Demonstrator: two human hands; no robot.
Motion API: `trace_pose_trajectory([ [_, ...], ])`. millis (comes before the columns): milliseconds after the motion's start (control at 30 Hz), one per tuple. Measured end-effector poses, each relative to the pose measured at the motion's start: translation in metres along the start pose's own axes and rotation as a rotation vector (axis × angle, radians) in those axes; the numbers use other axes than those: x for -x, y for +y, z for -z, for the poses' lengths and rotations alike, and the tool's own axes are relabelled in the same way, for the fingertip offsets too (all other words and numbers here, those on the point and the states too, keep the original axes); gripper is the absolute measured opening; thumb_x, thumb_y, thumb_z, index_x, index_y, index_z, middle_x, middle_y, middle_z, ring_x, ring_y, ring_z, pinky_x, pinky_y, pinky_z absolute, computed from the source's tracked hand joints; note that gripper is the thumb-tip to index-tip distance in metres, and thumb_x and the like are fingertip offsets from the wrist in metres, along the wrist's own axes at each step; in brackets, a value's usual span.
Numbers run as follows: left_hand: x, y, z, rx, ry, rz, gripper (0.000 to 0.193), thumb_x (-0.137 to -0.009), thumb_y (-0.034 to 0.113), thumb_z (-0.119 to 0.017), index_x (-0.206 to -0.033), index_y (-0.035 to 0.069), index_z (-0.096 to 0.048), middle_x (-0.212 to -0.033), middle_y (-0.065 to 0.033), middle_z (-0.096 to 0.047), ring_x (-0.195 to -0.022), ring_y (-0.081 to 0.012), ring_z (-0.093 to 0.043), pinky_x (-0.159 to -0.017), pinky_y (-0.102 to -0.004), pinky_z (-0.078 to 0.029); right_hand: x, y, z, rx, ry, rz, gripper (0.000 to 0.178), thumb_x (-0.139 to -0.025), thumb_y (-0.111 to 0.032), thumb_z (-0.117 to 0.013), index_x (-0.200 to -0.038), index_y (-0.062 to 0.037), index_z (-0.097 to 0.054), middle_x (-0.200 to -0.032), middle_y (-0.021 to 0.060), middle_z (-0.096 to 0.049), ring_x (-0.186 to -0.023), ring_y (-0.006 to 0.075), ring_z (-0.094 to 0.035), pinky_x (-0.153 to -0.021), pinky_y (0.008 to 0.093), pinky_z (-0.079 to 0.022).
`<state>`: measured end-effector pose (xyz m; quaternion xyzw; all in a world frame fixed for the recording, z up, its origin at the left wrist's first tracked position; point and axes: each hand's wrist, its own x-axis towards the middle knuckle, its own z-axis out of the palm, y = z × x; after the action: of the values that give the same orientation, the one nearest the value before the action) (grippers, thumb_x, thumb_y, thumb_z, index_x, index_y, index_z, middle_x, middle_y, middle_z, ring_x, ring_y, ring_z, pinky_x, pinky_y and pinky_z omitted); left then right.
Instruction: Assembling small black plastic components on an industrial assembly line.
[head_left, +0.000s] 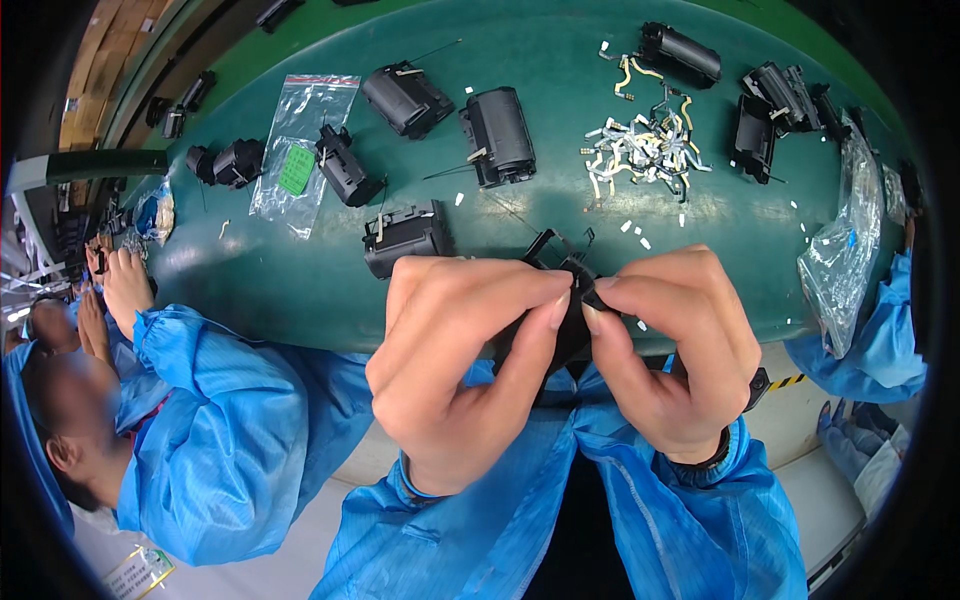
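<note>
My left hand [455,350] and my right hand [680,345] come together near the front edge of the table. Both pinch a black plastic housing [578,268] between thumb and forefinger. A frame-like corner and a thin wire of it stick out beyond my fingertips; its lower body is mostly hidden behind my hands. Exactly what sits between the fingertips is too small to tell. Just past my left hand lies another black housing [408,240] with a pale strip on it. Small white pieces [643,243] are scattered beyond my right hand.
On the green table [560,80] stand more black housings [498,138]. A heap of white-and-yellow cables [645,150] lies at the back right. Plastic bags lie left [300,150] and right [845,240]. A blue-sleeved co-worker [225,430] sits close on my left; another blue sleeve [870,330] is at right.
</note>
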<state>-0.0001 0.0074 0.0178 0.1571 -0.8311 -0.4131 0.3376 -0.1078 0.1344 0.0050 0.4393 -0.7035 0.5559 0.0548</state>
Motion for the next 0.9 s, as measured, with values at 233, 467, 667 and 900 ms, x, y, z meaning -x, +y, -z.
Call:
trace_pose_trajectory([
  [233,-0.0020,-0.0067,-0.0045,-0.059,0.060,-0.069,0.029,-0.071,-0.011,-0.083,-0.097,0.000,-0.077,-0.089,-0.0106,-0.074,-0.082,-0.0242,-0.066,-0.073,-0.0342,-0.048,0.0005,0.0017,0.0006,0.026,0.007,0.024,0.027,-0.071,0.010,-0.083,-0.096,0.0042,-0.073,-0.086,0.0139,-0.068,-0.070,0.0271,-0.064,-0.059,0.0345,-0.050],
  [467,0.0011,-0.0005,-0.0043,0.064,0.000,0.096,0.021,-0.080,-0.016,-0.075,-0.097,-0.006,-0.072,-0.097,-0.0147,-0.072,-0.089,-0.0181,-0.063,-0.076,-0.0290,-0.048,0.0016,0.0021,-0.0008,0.020,0.010,0.035,0.028,-0.070,0.010,-0.082,-0.096,0.0047,-0.073,-0.086,0.0137,-0.068,-0.070,0.0267,-0.064,-0.059,0.0343,-0.050],
  [667,0.0025,-0.0020,-0.0026,0.130,-0.014,0.129,0.020,-0.080,-0.017,-0.074,-0.097,-0.008,-0.071,-0.101,-0.0158,-0.070,-0.088,-0.0158,-0.062,-0.077,-0.0269,-0.048,0.0006,0.0010,-0.0003,0.020,0.011,0.042,0.027,-0.071,0.010,-0.082,-0.096,0.0050,-0.073,-0.086,0.0138,-0.068,-0.070,0.0268,-0.064,-0.059,0.0344,-0.050],
  [900,0.0006,0.0001,-0.0004,0.130,-0.013,0.143,0.018,-0.082,-0.017,-0.074,-0.097,-0.009,-0.070,-0.099,-0.0150,-0.070,-0.086,-0.0151,-0.062,-0.076,-0.0264,-0.048,-0.0005,-0.0008,-0.0013,0.014,-0.015,0.065,0.030,-0.068,0.011,-0.082,-0.096,0.0053,-0.073,-0.086,0.0135,-0.068,-0.071,0.0268,-0.065,-0.060,0.0346,-0.050],
])
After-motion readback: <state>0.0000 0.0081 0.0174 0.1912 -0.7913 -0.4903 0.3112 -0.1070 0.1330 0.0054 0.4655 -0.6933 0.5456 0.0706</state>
